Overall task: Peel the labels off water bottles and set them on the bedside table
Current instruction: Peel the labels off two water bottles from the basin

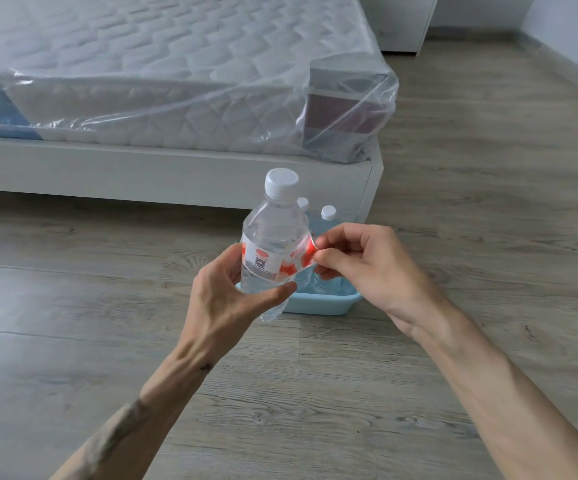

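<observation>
A clear water bottle (pixel 273 230) with a white cap is held upright, slightly tilted, in front of me. My left hand (pixel 232 303) grips its lower body. A white and red label (pixel 266 261) wraps its middle, and the label's right end is lifted off the plastic. My right hand (pixel 360 268) pinches that loose end between thumb and fingers. Behind the held bottle, two more capped bottles (pixel 327 220) stand in a light blue tub (pixel 318 304) on the floor, partly hidden.
A bed frame (pixel 163 171) with a plastic-wrapped mattress (pixel 176 81) fills the upper left. A white cabinet (pixel 401 26) stands at the back. Grey wood-look floor (pixel 471 202) spreads to the right and toward me.
</observation>
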### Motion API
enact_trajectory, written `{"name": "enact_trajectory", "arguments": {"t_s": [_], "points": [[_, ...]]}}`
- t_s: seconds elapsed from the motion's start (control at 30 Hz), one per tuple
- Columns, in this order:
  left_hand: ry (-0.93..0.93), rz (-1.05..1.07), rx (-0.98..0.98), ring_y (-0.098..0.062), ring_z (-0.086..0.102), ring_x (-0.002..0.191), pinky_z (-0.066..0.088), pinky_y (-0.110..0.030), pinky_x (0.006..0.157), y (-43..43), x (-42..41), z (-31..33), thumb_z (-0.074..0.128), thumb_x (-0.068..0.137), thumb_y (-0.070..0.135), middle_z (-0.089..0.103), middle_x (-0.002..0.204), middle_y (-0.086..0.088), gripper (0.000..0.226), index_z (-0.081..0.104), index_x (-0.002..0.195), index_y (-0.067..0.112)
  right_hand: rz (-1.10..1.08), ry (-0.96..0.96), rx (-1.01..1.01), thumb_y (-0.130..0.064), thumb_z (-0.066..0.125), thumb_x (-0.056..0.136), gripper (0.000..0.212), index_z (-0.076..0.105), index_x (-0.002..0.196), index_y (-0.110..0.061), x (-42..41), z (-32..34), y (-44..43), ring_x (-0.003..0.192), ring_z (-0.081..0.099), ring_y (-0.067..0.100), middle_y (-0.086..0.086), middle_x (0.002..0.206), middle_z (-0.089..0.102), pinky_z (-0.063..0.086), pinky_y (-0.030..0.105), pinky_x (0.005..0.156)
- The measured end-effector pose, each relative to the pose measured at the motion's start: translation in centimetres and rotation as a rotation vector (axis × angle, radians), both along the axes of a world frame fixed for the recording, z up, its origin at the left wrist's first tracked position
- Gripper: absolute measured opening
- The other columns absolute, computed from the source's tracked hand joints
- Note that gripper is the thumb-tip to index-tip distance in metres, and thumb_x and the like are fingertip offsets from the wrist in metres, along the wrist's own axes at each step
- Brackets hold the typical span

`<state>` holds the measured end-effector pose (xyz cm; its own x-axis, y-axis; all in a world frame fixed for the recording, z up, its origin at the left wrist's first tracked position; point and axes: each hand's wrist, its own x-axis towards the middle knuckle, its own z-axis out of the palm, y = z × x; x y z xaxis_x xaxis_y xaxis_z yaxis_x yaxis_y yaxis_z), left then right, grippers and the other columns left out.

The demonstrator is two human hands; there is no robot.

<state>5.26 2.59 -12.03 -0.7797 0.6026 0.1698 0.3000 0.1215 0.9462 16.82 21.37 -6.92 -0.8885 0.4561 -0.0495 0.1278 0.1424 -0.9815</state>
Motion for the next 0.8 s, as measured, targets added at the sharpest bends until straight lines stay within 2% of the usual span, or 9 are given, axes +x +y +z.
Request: {"name": "enact_trajectory", "arguments": {"t_s": [0.07, 0.17, 0.27, 0.37, 0.5, 0.57, 0.63, 0.67, 0.8], "points": [[-0.011, 0.041, -0.015, -0.009, 0.082, 0.099, 0.066, -0.038, 0.091, 0.2, 0.1, -0.3, 0.098, 0.068, 0.039, 0.085, 0.105, 0.01, 0.055, 0.075, 0.115, 0.023, -0.025, 0.021, 0.01, -0.002, 0.076, 0.093, 0.021, 0.078, 0.086, -0.02, 0.2, -0.1, -0.1, 0.071, 0.073, 0.003, -0.008, 0.079, 0.082, 0.056, 0.015, 0.071], [-0.025, 0.1, -0.046, -0.011, 0.082, 0.098, 0.066, -0.045, 0.092, 0.3, 0.0, -0.9, 0.101, 0.073, 0.025, 0.085, 0.104, 0.008, 0.051, 0.075, 0.117, 0.02, 0.003, 0.061, 0.046, -0.01, 0.081, 0.091, 0.014, 0.081, 0.083, -0.022, 0.4, 0.2, -0.4, 0.073, 0.072, -0.002, -0.009, 0.081, 0.083, 0.053, 0.011, 0.071], [-0.022, 0.14, -0.08, -0.007, 0.082, 0.096, 0.066, -0.042, 0.091, 0.4, 0.1, -1.3, 0.1, 0.074, 0.024, 0.085, 0.102, 0.011, 0.048, 0.076, 0.115, 0.023, 0.044, 0.147, 0.061, -0.015, 0.082, 0.091, 0.009, 0.081, 0.085, -0.022, 0.6, 0.8, -0.8, 0.077, 0.073, -0.001, -0.007, 0.084, 0.084, 0.054, 0.012, 0.073], [0.007, 0.14, -0.114, -0.005, 0.081, 0.095, 0.067, -0.038, 0.089, 0.6, 0.4, -1.6, 0.099, 0.074, 0.026, 0.085, 0.104, 0.011, 0.05, 0.075, 0.119, 0.023, 0.069, 0.219, 0.22, -0.023, 0.083, 0.091, 0.005, 0.081, 0.088, -0.026, 0.6, 1.4, -1.0, 0.071, 0.066, 0.001, -0.012, 0.08, 0.079, 0.051, 0.015, 0.069], [0.035, 0.108, -0.17, -0.01, 0.08, 0.095, 0.068, -0.04, 0.084, 0.8, 0.9, -2.1, 0.097, 0.073, 0.029, 0.082, 0.106, 0.006, 0.053, 0.073, 0.119, 0.016, 0.053, 0.305, 0.41, -0.025, 0.082, 0.091, 0.006, 0.079, 0.089, -0.03, -0.2, 2.7, -1.0, 0.062, 0.057, -0.004, -0.024, 0.076, 0.073, 0.041, 0.005, 0.06], [0.032, 0.096, -0.179, -0.01, 0.08, 0.095, 0.068, -0.041, 0.083, 0.8, 1.4, -2.5, 0.099, 0.073, 0.027, 0.083, 0.105, 0.007, 0.052, 0.074, 0.118, 0.017, 0.021, 0.361, 0.398, -0.024, 0.081, 0.091, 0.007, 0.079, 0.09, -0.031, -1.1, 3.5, -0.5, 0.064, 0.06, -0.001, -0.022, 0.078, 0.074, 0.044, 0.008, 0.06], [0.018, 0.085, -0.172, -0.005, 0.08, 0.092, 0.068, -0.038, 0.082, 0.7, 1.8, -2.9, 0.1, 0.072, 0.025, 0.083, 0.102, 0.009, 0.05, 0.075, 0.114, 0.021, -0.056, 0.41, 0.322, -0.023, 0.079, 0.092, 0.006, 0.079, 0.091, -0.029, -1.7, 4.0, 0.5, 0.071, 0.071, 0.009, -0.013, 0.085, 0.08, 0.055, 0.02, 0.066], [0.005, 0.076, -0.163, -0.003, 0.08, 0.092, 0.068, -0.036, 0.082, 0.6, 1.9, -3.0, 0.1, 0.071, 0.026, 0.083, 0.101, 0.009, 0.05, 0.075, 0.113, 0.021, -0.113, 0.429, 0.285, -0.023, 0.079, 0.092, 0.006, 0.079, 0.091, -0.029, -1.8, 4.1, 1.2, 0.074, 0.074, 0.011, -0.01, 0.086, 0.081, 0.057, 0.021, 0.068], [-0.067, 0.065, -0.068, -0.004, 0.08, 0.099, 0.065, -0.026, 0.088, 0.1, 1.8, -2.8, 0.094, 0.063, 0.046, 0.084, 0.108, 0.01, 0.063, 0.074, 0.119, 0.023, -0.323, 0.402, 0.195, -0.024, 0.078, 0.091, 0.009, 0.077, 0.086, -0.031, -0.3, 2.0, 4.5, 0.064, 0.063, -0.003, -0.015, 0.075, 0.077, 0.051, 0.015, 0.064]]}}
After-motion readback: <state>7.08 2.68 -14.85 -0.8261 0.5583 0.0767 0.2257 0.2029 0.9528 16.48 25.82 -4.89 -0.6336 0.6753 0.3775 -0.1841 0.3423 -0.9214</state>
